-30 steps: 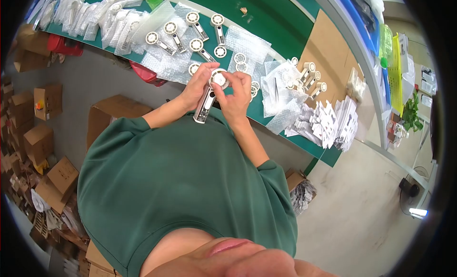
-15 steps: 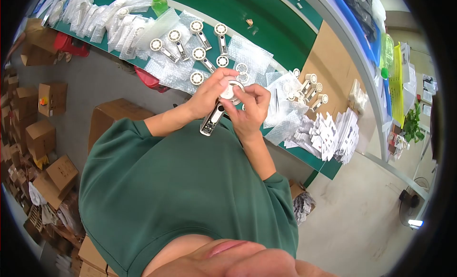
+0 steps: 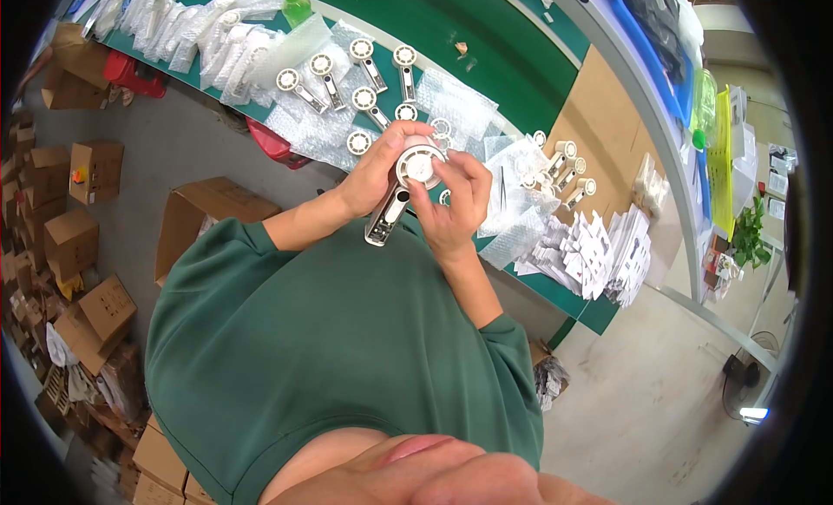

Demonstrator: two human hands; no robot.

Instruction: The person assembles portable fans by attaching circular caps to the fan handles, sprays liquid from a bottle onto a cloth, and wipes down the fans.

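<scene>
Wrapped packs, far left: rows of bubble-wrapped packs point(image 3: 186, 32) lie along the green bench point(image 3: 568, 304).
Loose units, far centre-left: several round-headed pieces point(image 3: 323, 66) rest on bubble wrap point(image 3: 299, 127).
Left hand: the left hand point(image 3: 371, 177) is clamped around the left and far side of the held unit's head.
Held unit: the round-headed unit point(image 3: 397, 200) is between both hands, at the bench's near edge; its handle tilts near and left, in front of the sweater point(image 3: 338, 305).
Right hand: the right hand point(image 3: 457, 200) sets thumb and forefinger on the right of the head's face; the pinch closes on the head.
Tweezers, right: tweezers point(image 3: 502, 188) lie on wrap.
Card stack, near right: white cards point(image 3: 599, 258) overlap near the bench edge.
Drop risk: the handle's near end appears unsupported; a loosened left grip could drop the unit past the edge.
Pressure risk: uneven fingertip force could tilt the head's face part.
</scene>
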